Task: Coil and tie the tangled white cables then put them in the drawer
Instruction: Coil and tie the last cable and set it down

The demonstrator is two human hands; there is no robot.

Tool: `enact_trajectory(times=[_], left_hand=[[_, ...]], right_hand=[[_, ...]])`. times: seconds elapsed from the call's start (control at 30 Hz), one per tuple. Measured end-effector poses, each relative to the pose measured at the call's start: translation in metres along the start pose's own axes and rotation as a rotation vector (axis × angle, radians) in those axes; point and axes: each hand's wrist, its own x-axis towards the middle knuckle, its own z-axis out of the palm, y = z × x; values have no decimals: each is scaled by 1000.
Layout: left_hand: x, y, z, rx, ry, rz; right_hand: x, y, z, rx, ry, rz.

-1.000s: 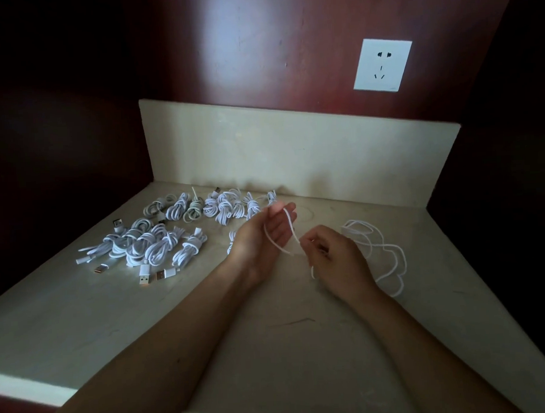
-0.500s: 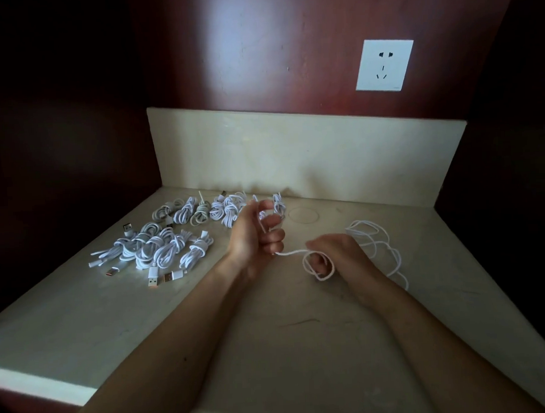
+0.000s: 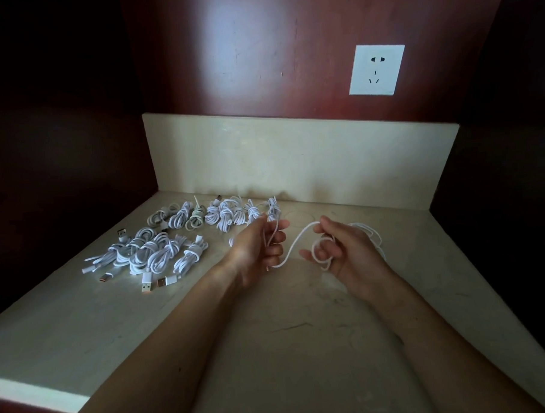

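One loose white cable (image 3: 293, 244) runs between my two hands above the beige counter (image 3: 271, 347). My left hand (image 3: 260, 250) is closed on a few loops of it, held upright against the palm. My right hand (image 3: 342, 253) pinches the cable's slack, a loop hanging around its fingers. The rest of this cable (image 3: 370, 233) trails onto the counter behind my right hand, partly hidden. Several coiled and tied white cables (image 3: 160, 251) lie in a cluster at the left, and a second row of tied cables (image 3: 224, 213) sits near the backsplash.
A beige backsplash (image 3: 294, 161) closes the rear of the counter. A white wall socket (image 3: 376, 70) sits on the dark red wall above. Dark panels stand on both sides. The counter's front edge (image 3: 32, 394) runs at the lower left. No drawer is in view.
My left hand has closed around loops of the cable and turned upright. My right hand has moved right and lifted, drawing out an arc of slack between the hands.
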Motion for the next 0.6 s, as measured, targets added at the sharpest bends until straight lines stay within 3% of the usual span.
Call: enact_trajectory(times=[0.17, 0.4, 0.53, 0.6], left_hand=[[-5, -2, 4, 68, -43, -26], [-17, -5, 12, 357, -336, -207], [-22, -4, 19, 324, -394, -290], [-25, -4, 19, 373, -396, -247]], right_hand=[[-1, -2, -3, -175, -40, -91], [-2, 3, 0, -514, 67, -262], [-1, 5, -1, -556, 101, -286], [0, 7, -2, -557, 91, -270]])
